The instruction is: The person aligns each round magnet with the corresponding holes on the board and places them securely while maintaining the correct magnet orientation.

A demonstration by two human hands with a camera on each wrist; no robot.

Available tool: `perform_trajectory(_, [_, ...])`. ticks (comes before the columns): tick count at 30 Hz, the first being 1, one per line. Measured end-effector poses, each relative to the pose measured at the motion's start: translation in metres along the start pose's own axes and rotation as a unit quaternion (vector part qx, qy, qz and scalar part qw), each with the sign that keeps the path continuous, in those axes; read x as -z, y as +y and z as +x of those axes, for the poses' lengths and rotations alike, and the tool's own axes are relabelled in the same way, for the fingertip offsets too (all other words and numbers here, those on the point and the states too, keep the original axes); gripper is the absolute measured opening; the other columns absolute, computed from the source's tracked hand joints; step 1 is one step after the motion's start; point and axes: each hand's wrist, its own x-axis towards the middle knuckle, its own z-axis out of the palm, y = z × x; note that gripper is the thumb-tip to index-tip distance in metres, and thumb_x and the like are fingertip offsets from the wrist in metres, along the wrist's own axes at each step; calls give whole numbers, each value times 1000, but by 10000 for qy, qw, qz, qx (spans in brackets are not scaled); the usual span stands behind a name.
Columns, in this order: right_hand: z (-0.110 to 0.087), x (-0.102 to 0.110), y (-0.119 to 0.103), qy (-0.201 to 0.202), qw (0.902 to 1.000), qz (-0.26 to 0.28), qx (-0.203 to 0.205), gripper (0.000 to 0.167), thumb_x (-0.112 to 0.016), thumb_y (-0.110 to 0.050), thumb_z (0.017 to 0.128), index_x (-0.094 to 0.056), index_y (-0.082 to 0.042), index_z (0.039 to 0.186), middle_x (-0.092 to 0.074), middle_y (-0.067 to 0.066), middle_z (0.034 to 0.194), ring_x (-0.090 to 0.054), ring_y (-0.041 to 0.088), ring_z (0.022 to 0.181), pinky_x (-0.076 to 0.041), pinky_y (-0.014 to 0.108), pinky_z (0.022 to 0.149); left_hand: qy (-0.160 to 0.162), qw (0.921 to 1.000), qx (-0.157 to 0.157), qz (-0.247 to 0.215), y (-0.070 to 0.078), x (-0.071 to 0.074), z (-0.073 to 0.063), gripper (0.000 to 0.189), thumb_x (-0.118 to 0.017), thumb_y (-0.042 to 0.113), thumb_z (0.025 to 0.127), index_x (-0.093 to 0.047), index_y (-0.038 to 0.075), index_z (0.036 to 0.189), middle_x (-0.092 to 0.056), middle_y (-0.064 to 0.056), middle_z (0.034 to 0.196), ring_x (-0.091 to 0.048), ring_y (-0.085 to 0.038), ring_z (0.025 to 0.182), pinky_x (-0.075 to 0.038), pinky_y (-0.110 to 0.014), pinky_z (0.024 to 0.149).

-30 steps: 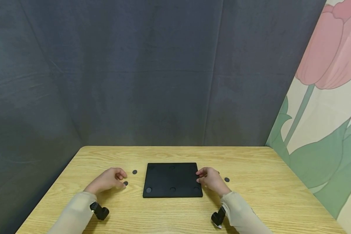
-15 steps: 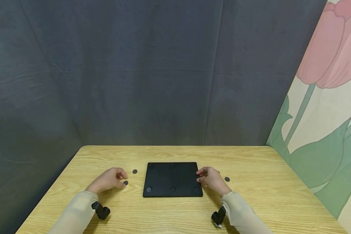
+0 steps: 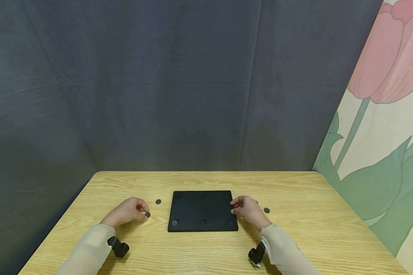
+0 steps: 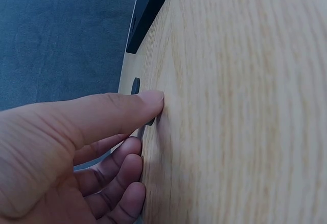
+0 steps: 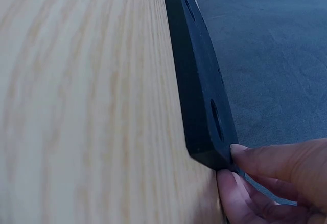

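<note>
A black rectangular board (image 3: pixel 206 210) with shallow round recesses lies flat on the wooden table. In its near left recess sits a dark disc (image 3: pixel 174 222). To the left of the board, my left hand (image 3: pixel 129 210) has thumb and finger at the edges of a small dark disc (image 3: pixel 147 215) on the tabletop; in the left wrist view the thumb (image 4: pixel 150 101) covers most of it. My right hand (image 3: pixel 249 210) pinches the board's right edge, its thumb (image 5: pixel 245 154) on the top face near a corner and a finger against the side.
Another dark disc (image 3: pixel 158 201) lies beyond my left hand. Off to the right lies one more disc (image 3: pixel 267 210), with a further one partly hidden behind my right hand. A dark curtain (image 3: pixel 172 95) hangs behind the table (image 3: pixel 199 252).
My left index finger appears to have come slightly closer to the disc. The right hand and the board stay in place.
</note>
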Motion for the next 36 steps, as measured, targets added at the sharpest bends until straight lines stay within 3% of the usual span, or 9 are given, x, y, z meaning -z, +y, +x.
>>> perform_trajectory(36, [1, 1, 1, -57, 9999, 57, -100, 20, -70, 4, 82, -67, -2, 102, -61, 10, 92, -60, 17, 72, -51, 30, 63, 140, 9997, 196, 71, 7, -1, -2, 15, -79, 2, 75, -67, 3, 84, -59, -3, 79, -47, -17, 73, -41, -29, 67])
